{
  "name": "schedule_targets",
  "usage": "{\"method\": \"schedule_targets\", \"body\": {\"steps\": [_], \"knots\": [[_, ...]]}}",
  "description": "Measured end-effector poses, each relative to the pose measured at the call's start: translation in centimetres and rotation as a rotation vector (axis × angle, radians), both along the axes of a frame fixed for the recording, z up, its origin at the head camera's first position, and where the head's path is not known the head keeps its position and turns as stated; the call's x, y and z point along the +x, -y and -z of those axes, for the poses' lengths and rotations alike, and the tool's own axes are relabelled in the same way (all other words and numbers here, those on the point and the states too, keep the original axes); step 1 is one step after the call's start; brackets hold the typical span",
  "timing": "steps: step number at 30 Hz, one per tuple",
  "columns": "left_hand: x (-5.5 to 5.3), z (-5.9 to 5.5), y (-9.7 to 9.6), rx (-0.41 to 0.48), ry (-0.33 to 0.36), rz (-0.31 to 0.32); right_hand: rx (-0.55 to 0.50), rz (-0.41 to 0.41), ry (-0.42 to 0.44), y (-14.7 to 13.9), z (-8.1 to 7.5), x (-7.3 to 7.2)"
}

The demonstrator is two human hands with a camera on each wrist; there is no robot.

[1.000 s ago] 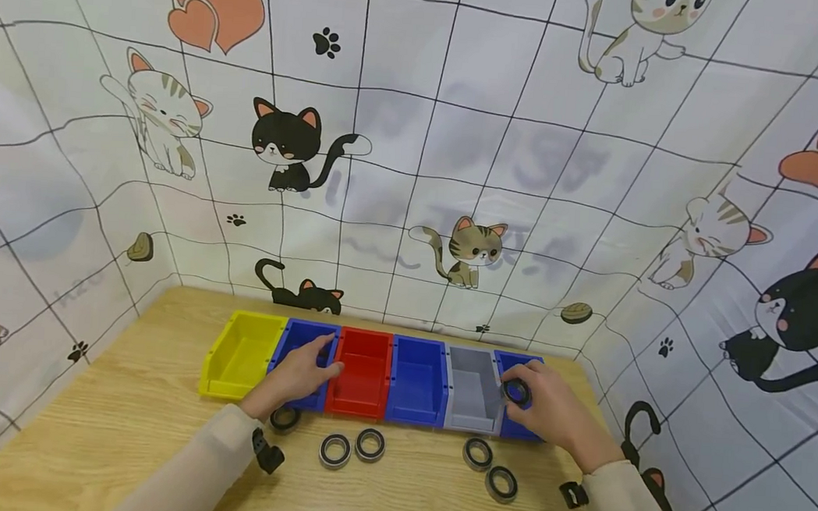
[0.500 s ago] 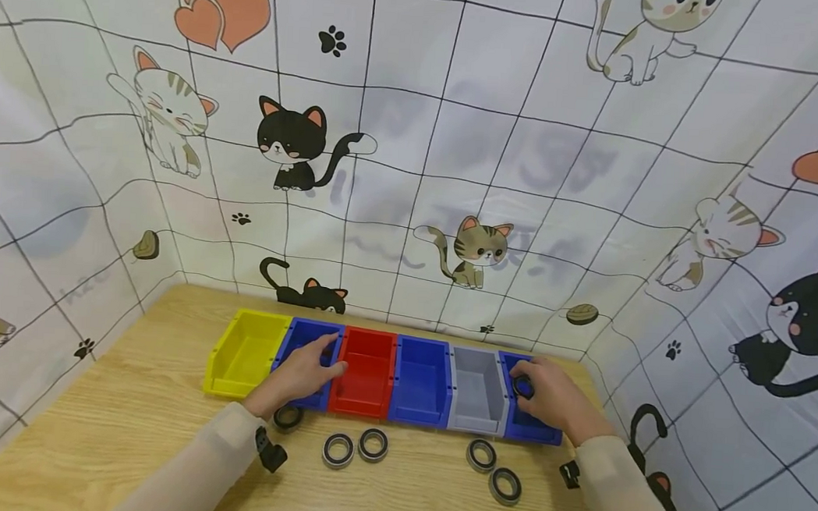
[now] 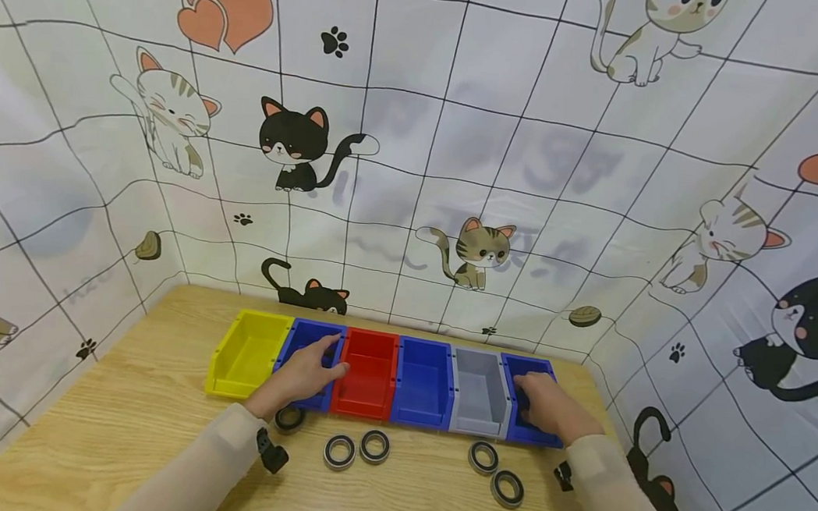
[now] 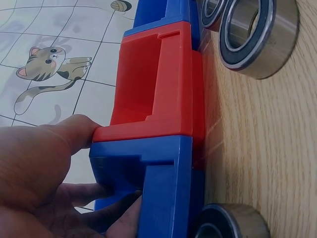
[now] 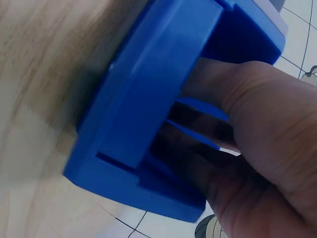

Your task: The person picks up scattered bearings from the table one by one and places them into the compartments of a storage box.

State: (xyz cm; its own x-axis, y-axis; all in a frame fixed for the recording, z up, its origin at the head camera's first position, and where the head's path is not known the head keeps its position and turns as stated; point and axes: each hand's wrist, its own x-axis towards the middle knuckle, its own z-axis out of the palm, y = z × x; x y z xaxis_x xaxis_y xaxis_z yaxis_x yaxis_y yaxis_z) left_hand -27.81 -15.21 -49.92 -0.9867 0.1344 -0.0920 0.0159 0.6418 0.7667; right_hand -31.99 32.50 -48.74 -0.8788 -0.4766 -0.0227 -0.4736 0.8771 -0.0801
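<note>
Two bare hands at a row of six storage bins on a wooden table [image 3: 180, 429]. The left hand [image 3: 307, 370] has a wide grip, its fingers inside the left blue bin [image 3: 319, 400] and its thumb at the edge of the red bin [image 3: 365, 370]. The right hand [image 3: 551, 405] reaches into the right blue bin [image 3: 533, 434]; its fingertips are hidden, so whether its grip holds anything cannot be told. Five ring bearings [image 3: 338, 465] lie on the table before the bins: one beside the left wrist, two near the red bin, two near the gray bin [image 3: 480, 389].
</note>
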Motion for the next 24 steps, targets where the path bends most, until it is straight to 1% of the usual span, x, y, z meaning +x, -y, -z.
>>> {"method": "schedule_targets", "body": {"steps": [5, 9, 14, 19, 22, 24], "knots": [[-0.1, 0.2, 0.0, 0.008, -0.008, -0.001, -0.001, 0.021, -0.015, 0.1, 0.2, 0.5], [-0.1, 0.5, 0.0, 0.009, -0.012, -0.008, -0.035, 0.051, -0.061, 0.2, -0.2, 1.6], [0.2, 0.8, 0.0, 0.006, -0.008, -0.007, -0.098, 0.089, -0.127, 0.4, -0.5, 4.0], [0.1, 0.7, 0.0, 0.013, -0.025, -0.008, -0.156, 0.151, -0.207, 0.7, -1.3, 6.6], [0.1, 0.6, 0.1, 0.007, -0.029, -0.006, -0.189, 0.183, -0.216, 0.9, -1.8, 8.1], [0.1, 0.5, 0.1, 0.005, -0.030, -0.003, -0.209, 0.182, -0.204, 1.2, -2.2, 9.1]]}}
